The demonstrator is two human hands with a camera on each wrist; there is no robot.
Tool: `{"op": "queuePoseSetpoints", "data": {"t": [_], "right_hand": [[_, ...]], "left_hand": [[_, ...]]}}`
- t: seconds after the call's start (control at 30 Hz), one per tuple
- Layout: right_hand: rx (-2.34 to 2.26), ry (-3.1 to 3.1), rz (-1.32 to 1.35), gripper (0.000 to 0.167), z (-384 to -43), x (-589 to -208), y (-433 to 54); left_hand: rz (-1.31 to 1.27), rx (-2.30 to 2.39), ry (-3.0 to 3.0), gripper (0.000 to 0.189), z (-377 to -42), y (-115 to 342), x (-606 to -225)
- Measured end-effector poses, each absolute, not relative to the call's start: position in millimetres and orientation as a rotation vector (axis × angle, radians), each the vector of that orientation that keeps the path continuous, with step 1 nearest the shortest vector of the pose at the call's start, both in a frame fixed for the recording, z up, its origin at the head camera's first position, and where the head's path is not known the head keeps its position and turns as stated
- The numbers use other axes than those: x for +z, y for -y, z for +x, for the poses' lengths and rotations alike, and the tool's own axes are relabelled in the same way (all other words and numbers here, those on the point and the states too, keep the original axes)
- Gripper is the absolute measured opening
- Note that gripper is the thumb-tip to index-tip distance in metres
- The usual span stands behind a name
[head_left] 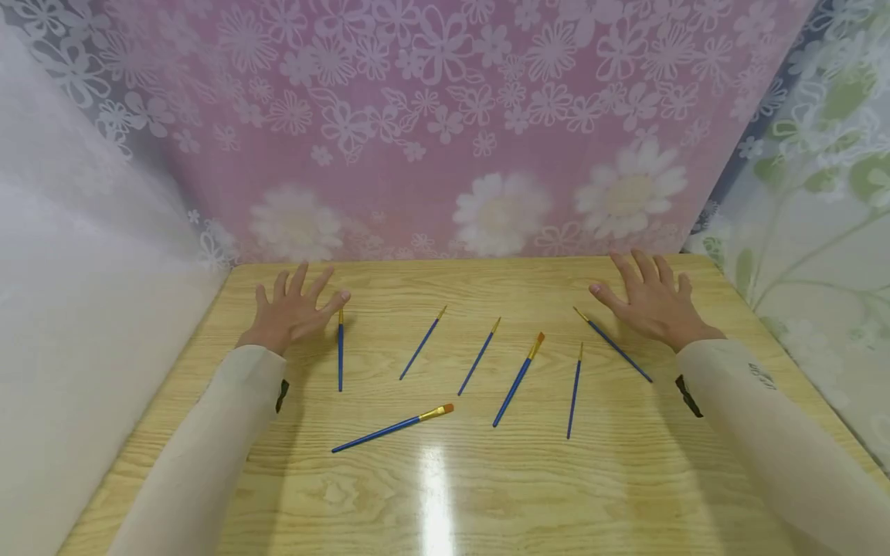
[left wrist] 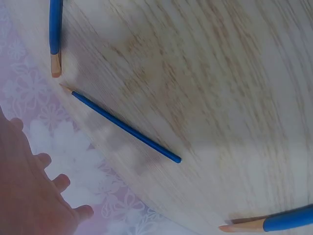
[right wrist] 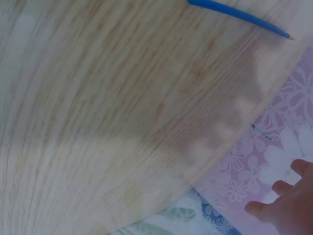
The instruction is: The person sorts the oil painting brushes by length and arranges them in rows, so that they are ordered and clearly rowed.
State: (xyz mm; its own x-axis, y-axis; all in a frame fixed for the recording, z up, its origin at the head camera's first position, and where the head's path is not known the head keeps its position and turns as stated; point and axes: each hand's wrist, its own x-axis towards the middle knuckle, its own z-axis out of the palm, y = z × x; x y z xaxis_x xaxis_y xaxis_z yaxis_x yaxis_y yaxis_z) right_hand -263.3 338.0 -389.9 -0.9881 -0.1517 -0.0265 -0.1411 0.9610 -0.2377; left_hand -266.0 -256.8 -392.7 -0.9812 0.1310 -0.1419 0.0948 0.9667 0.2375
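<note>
My left hand [head_left: 288,315] is over the far left of the table with its fingers spread, holding nothing. Its thumb overlaps the tip of the leftmost blue-handled paintbrush [head_left: 341,359] in the head view. Over the far right, my right hand [head_left: 653,309] is likewise spread and holds nothing. Nearest to it, a thin paintbrush [head_left: 619,350] lies slanted. Between the hands lie thin paintbrushes [head_left: 422,345] with gold ferrules and a wider flat paintbrush [head_left: 514,386]. Closer to me, another flat paintbrush [head_left: 389,428] points its orange bristles to the right.
The wooden table [head_left: 348,502] ends at a pink floral cloth [head_left: 417,193] at the back. A pale sheet [head_left: 90,309] hangs along the left side, and a leaf-patterned curtain [head_left: 820,270] along the right. Light glares off the table's front middle.
</note>
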Motion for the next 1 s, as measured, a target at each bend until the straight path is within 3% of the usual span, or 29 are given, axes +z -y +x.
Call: {"op": "queuePoseSetpoints", "data": {"t": [0.6, 1.0], "right_hand": [[-0.525, -2.986, -0.366, 0.103, -251, -394, -342], [-0.656, -2.907, -0.431, 0.098, -245, -407, -347]], "left_hand": [[0.221, 0.385, -2.963, 0.086, -261, 278, -399], [0.326, 0.282, -2.946, 0.068, -252, 287, -400]]}}
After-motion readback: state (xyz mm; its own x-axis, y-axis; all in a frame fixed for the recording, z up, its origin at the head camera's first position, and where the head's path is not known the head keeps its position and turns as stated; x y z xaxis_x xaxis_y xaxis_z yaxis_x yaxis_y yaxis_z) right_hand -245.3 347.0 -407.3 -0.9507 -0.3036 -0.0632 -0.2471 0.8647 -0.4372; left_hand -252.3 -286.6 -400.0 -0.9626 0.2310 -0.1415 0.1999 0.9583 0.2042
